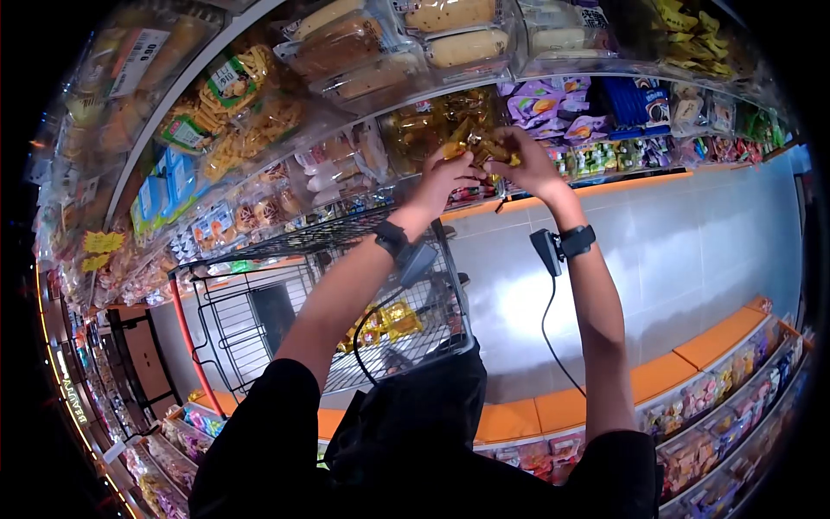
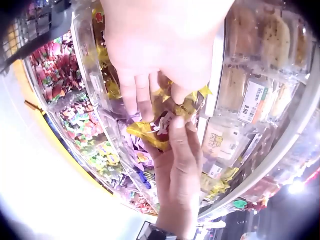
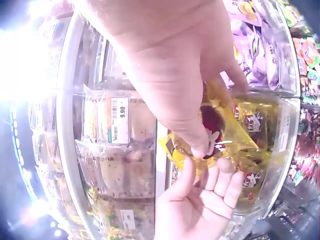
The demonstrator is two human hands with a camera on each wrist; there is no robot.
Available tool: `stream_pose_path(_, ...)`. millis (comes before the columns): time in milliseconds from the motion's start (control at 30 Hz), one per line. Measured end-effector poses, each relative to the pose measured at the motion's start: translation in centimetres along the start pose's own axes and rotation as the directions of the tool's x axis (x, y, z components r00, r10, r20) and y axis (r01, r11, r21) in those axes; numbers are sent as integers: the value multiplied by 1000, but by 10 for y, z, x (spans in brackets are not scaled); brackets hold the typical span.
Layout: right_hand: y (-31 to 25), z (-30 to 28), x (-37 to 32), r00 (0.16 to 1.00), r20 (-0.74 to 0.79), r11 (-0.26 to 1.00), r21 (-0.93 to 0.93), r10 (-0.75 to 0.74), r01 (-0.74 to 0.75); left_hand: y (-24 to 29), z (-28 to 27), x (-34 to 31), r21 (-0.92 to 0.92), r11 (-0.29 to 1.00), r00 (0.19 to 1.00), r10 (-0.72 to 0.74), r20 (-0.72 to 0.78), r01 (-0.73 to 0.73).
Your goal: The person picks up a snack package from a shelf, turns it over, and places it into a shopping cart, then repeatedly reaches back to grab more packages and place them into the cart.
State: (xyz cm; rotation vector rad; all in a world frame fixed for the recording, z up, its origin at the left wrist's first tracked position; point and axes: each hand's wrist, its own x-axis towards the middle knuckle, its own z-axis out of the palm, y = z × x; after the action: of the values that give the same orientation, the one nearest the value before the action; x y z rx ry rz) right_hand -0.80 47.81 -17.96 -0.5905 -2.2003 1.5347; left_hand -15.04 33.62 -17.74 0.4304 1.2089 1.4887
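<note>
A yellow, see-through snack packet (image 3: 214, 127) with a dark red label is between the two hands, at the front of the shelf. My right hand (image 1: 527, 169) pinches it; in the right wrist view its thumb presses on the label side. In the head view my left hand (image 1: 443, 183) is just left of the packet. Seen from the right wrist, the left hand (image 3: 200, 207) has its palm exposed, fingers loosely bent and fingertips right at the packet's lower edge. More yellow packets (image 3: 252, 122) lie in the clear bin beside the hands.
A wire shopping cart (image 1: 233, 320) stands below the left arm, with several yellow packets (image 1: 399, 320) inside. Purple packets (image 1: 553, 104) fill the bin to the right. Wrapped long breads (image 1: 467, 49) lie on the tier above. An orange ledge (image 1: 622, 185) edges the shelf.
</note>
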Motion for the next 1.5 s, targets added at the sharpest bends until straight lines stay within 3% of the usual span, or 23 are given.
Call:
stream_pose_path(67, -5, -3, -4, 1000, 12, 997, -77, -11, 12, 1, 0, -7, -59, 998, 1000, -9, -15, 8)
stream_pose_path(133, -18, -3, -3, 998, 1, 968, -245, -60, 59, -16, -16, 2, 261, 944, 978, 211, -5, -202)
stream_pose_path(200, -14, -2, 10, 985, 17, 888, -432, -169, 159, -24, -29, 19, 535, 768, 912, 410, 13, -353)
stream_pose_path(233, -8, 0, 19, 961, 19, 776, -587, -275, 233, -25, -33, 25, 650, 655, 866, 499, 10, -385)
stream_pose_path(267, 5, 3, 28, 956, 42, 741, -622, -291, 253, -27, -36, 32, 752, 527, 815, 579, 23, -396)
stream_pose_path(333, 32, 11, 49, 942, 79, 665, -690, -325, 287, -30, -39, 50, 859, 417, 824, 567, 9, -296)
stream_pose_path(367, 44, 15, 56, 972, 91, 698, -681, -217, 220, -32, -42, 59, 910, 329, 827, 562, 27, -253)
stream_pose_path(500, 66, 27, 70, 978, 206, 650, -743, -9, 162, -36, -44, 74, 988, 67, 843, 531, 84, -141)
stream_pose_path(533, 72, 28, 68, 979, 204, 646, -744, -21, 169, -37, -46, 75, 993, 5, 850, 518, 95, -114)
stream_pose_path(600, 84, 32, 59, 978, 204, 643, -744, -42, 182, -40, -48, 76, 973, -127, 771, 593, 230, -193)
stream_pose_path(633, 87, 36, 53, 973, 164, 569, -790, -162, 227, -40, -48, 77, 964, -171, 743, 614, 267, -205)
stream_pose_path(700, 85, 42, 45, 959, 112, 420, -881, -261, 217, -44, -50, 76, 945, -256, 696, 642, 322, -202)
stream_pose_path(767, 71, 45, 44, 938, 144, 292, -926, -315, 240, -44, -50, 72, 939, -293, 680, 652, 334, -180)
stream_pose_path(833, 66, 52, 48, 956, 131, 306, -928, -264, 212, -43, -49, 68, 933, -328, 655, 674, 342, -149)
stream_pose_path(900, 57, 52, 48, 974, 126, 313, -932, -188, 181, -47, -53, 65, 936, -304, 682, 648, 339, -177)
stream_pose_path(1000, 66, 56, 46, 993, 101, 212, -971, -55, 110, -45, -59, 67, 907, -389, 691, 612, 385, -161)
stream_pose_path(1033, 70, 57, 49, 996, 93, 215, -973, 3, 90, -45, -58, 71, 888, -438, 727, 564, 391, -138)
stream_pose_path(1133, 68, 49, 55, 974, 137, 234, -968, 178, 93, -46, -59, 83, 846, -527, 703, 573, 421, -77)
stream_pose_path(1167, 74, 47, 56, 980, 135, 251, -963, 143, 96, -48, -58, 85, 846, -528, 706, 570, 420, -77)
stream_pose_path(1300, 61, 52, 65, 959, 88, 288, -957, 270, 7, -45, -63, 90, 839, -541, 710, 564, 421, -68)
stream_pose_path(1333, 59, 53, 67, 958, 84, 301, -954, 274, -3, -43, -63, 88, 840, -540, 716, 562, 414, -61)
stream_pose_path(1400, 58, 55, 63, 950, 75, 319, -948, 303, -27, -35, -65, 73, 896, -406, 661, 625, 416, -180)
stream_pose_path(1500, 68, 61, 46, 1000, -5, 388, -922, 11, -9, -20, -80, 38, 907, -300, 646, 637, 421, -295)
